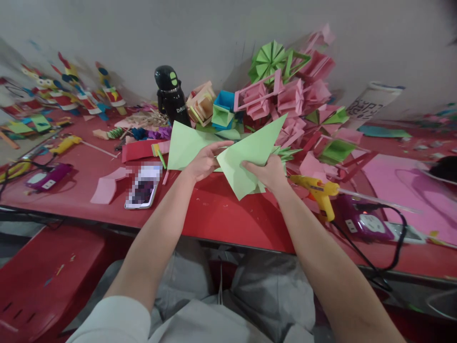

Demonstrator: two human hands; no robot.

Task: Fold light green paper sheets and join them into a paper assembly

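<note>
The red tabletop (221, 214) spreads wide and is crowded: a heap of folded pink and green paper shapes (293, 90) rises against the wall, and a black bottle (170, 97) stands to its left. Above the middle of the tabletop the person holds light green paper (246, 157), lifted off the surface with one pointed flap tilted up. The left hand (203, 162) is closed on the paper's left part, the right hand (268, 172) pinched on its lower right edge. A yellow glue gun (319, 190) lies just beside the right wrist, its cord trailing off; a careless elbow could catch it. A phone (143, 188) lies left. Uneven pulling might tear or skew the sheet.
</note>
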